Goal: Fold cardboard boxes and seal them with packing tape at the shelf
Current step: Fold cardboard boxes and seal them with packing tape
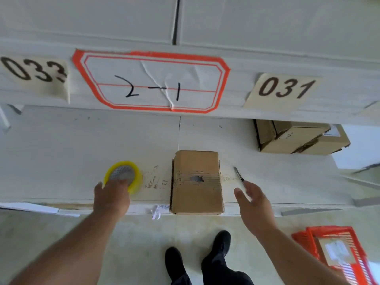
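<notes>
One small brown cardboard box (197,182) sits closed on the white shelf (61,140), at its front edge. To the left of the box lies one round yellow roll of packing tape (123,175). The left hand (112,197) rests on the roll, fingers curled over its near side. Just right of the box lies one thin cutter knife (239,175). The right hand (254,202) hovers near it, fingers straight, holding nothing. Further right, behind the box, sits a pile of brown boxes (298,138). One orange plastic basket (337,254) stands on the floor.

Both forearms (67,241) are bare and sleeveless in view; black shoes (221,242) and dark trousers (222,272) below.
</notes>
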Tool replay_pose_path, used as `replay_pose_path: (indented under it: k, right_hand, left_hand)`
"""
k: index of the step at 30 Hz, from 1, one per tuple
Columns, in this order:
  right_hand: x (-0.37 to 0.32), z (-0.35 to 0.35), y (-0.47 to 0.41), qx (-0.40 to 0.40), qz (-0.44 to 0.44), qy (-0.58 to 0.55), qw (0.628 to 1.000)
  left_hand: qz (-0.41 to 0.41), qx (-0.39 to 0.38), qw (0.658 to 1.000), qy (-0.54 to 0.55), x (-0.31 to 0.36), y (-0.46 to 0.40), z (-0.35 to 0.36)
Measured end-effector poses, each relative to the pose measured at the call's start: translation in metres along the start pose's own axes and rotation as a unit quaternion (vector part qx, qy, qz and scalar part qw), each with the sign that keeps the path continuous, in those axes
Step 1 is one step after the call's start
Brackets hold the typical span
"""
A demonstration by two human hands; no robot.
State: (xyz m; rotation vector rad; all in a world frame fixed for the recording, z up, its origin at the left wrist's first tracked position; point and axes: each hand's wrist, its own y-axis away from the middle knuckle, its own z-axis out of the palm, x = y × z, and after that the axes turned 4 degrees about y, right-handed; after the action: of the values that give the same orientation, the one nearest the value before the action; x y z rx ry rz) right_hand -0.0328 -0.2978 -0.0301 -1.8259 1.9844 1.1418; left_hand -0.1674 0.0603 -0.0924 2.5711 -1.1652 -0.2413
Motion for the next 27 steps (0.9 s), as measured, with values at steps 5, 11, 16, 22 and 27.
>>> replay_pose_path:
  k: [5,11,16,22,27]
  right_hand:
    - [-0.046,-0.019,0.027,0.019,-0.113,-0.022,0.993]
    - [-0.112,-0.010,0.075,-0.143,-0.257,-0.043,0.955]
    - [-0.133,-0.017,0.087,-0.222,-0.259,-0.112,0.933]
    - [-0.124,-0.030,0.079,-0.237,-0.238,-0.119,0.934]
    - [-0.118,-0.032,0.075,-0.216,-0.233,-0.092,0.944]
  left_hand:
    - [-0.016,-0.005,0.925,0.380,0.018,0.036,-0.050]
    - [0.030,-0.102,0.691,0.715,0.072,0.134,-0.127]
    - [0.052,-0.091,0.632,0.768,0.098,0.159,-0.150]
    - [0.136,0.014,0.810,0.570,0.089,0.140,-0.155]
    - [0.291,0.099,0.886,0.348,0.100,0.124,-0.162]
